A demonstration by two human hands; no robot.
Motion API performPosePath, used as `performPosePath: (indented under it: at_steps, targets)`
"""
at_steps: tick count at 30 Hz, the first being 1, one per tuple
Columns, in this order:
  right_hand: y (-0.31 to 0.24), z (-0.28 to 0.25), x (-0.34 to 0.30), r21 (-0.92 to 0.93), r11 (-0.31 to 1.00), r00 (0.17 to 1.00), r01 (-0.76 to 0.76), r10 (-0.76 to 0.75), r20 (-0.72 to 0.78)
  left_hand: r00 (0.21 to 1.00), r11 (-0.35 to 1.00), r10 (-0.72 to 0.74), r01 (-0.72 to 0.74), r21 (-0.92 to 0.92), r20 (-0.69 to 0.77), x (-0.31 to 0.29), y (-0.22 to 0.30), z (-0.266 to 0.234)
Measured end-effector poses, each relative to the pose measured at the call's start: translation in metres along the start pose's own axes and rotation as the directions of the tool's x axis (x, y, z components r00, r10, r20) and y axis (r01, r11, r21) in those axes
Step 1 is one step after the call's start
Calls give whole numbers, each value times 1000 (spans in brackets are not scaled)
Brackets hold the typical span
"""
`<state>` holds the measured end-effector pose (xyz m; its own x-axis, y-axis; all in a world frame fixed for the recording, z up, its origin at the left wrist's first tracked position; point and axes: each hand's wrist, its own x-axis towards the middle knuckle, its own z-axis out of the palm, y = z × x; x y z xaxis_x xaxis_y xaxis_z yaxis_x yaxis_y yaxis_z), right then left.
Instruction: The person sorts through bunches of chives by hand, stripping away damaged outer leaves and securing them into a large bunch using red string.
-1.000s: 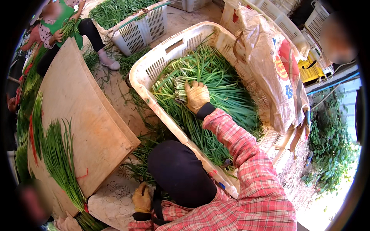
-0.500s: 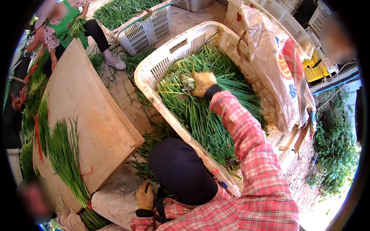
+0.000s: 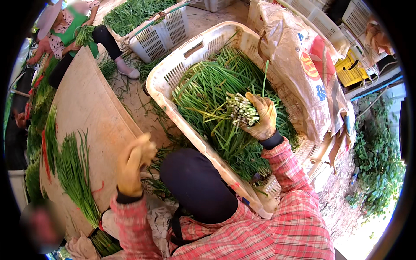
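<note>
In a yellowed work glove, my right hand (image 3: 265, 116) grips a bunch of green chives (image 3: 242, 109), its pale cut ends bundled toward the left. It is above a heap of loose chives (image 3: 216, 82) in a long white plastic crate (image 3: 158, 80). My left hand (image 3: 132, 164), also gloved, is raised beside the near edge of a wooden board (image 3: 86, 112). Its fingers look stretched out and hold nothing I can see, though motion smears them. On the board lies a sorted row of chives (image 3: 76, 177). A dark rounded cloth-covered shape (image 3: 197, 184) shows between my arms.
A woven plastic sack (image 3: 299, 65) drapes over the crate's right side. Another white crate (image 3: 160, 37) of greens stands at the back. At the far left a person in a green apron (image 3: 69, 32) sits holding greens. Loose stalks litter the floor; a yellow basket (image 3: 353, 69) is at the right.
My right hand has moved right and nearer from the heap, turning up the bunch's cut ends. My left hand has risen from low by the dark shape to beside the board.
</note>
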<state>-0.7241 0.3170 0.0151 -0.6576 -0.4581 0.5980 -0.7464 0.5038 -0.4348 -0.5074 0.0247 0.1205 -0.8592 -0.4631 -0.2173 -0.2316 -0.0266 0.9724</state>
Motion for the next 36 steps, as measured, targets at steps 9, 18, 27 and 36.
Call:
performPosePath:
  at_steps: [9, 18, 27, 36]
  targets:
    - [-23, -12, 10, 41, 997, 997, 71, -71, 0, 500, 807, 143, -558, 192, 854, 138, -37, 126]
    - [-58, 17, 41, 185, 976, 986, 115, -136, 102, 564, 904, 189, 221, -367, 804, 136, -53, 122]
    - [-146, -34, 96, -52, 871, 872, 488, -490, -20, 650, 495, 579, 200, -846, 493, 69, 27, 82]
    - [-306, -36, 198, 161, 590, 592, 791, -674, -442, 411, 260, 872, -850, 459, 267, -16, 172, -70]
